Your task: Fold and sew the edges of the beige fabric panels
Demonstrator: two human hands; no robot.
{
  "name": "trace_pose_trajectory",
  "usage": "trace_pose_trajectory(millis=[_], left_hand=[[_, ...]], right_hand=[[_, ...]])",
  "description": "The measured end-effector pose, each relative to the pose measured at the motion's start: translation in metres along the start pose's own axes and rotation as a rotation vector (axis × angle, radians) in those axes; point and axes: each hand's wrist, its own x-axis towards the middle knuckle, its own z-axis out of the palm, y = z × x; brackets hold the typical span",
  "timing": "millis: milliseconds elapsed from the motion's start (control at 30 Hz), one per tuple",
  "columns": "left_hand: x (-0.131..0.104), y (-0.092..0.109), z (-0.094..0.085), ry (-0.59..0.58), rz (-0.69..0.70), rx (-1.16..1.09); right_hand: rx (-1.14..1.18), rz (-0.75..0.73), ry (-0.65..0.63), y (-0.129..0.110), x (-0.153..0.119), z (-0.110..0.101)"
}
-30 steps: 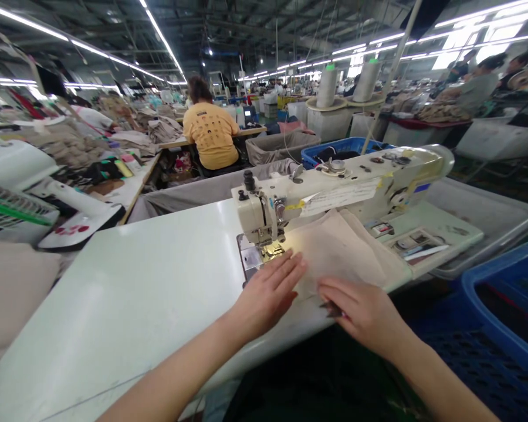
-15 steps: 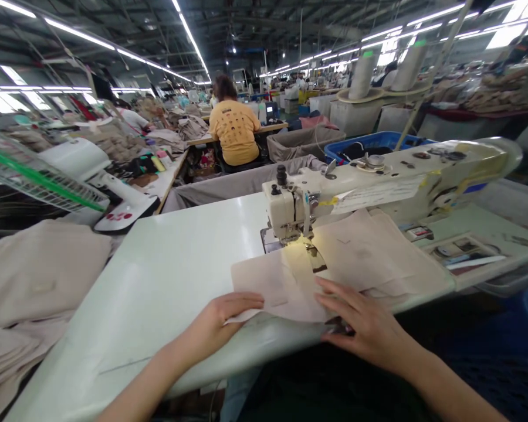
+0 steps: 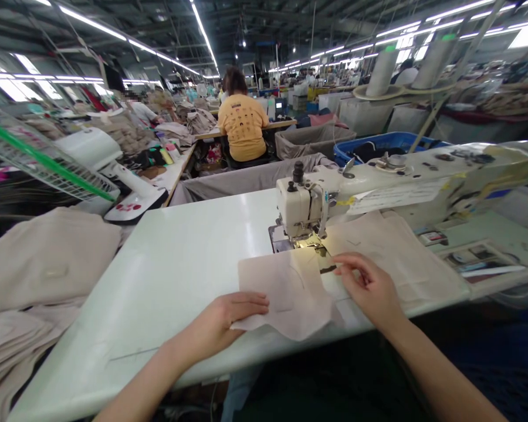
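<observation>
My left hand (image 3: 235,313) holds the near left edge of a beige fabric piece (image 3: 281,284), its fingers lying together on top and its thumb hidden. The piece lies on the pale table in front of the sewing machine (image 3: 303,205), its near edge wavy and slightly raised. My right hand (image 3: 372,290) is to the right of the piece, by the lit needle area. Its thumb and index finger are pinched together; what they hold, if anything, is too small to tell. Behind that hand, a larger beige fabric panel (image 3: 396,252) lies under the machine arm.
Stacked beige fabric (image 3: 48,258) is at the left, beside a white fan (image 3: 90,152). A tray of small tools (image 3: 479,258) sits at the right. Thread cones (image 3: 382,73) stand behind the machine near a blue basket (image 3: 378,140). A person in a yellow shirt (image 3: 243,129) sits ahead.
My right hand has lifted off the fabric piece and moved up and right towards the needle area, fingers now pinched. The dark object under it no longer shows. My left hand stays on the piece.
</observation>
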Motion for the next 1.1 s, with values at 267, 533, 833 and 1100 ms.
trace_pose_trajectory(millis=[267,533,833,1100], left_hand=[[0.002,0.008,0.006,0.009,0.044,0.03],[0.002,0.009,0.007,0.02,0.068,0.025],[-0.003,0.006,0.008,0.052,0.096,0.012],[-0.003,0.005,0.011,0.055,0.088,0.013]], right_hand=[[-0.414,0.174,-0.339,-0.025,0.017,0.044],[-0.503,0.217,-0.396,-0.021,0.029,0.048],[-0.559,0.177,-0.286,0.001,0.045,0.009],[-0.537,-0.036,-0.478,0.003,0.043,0.026]])
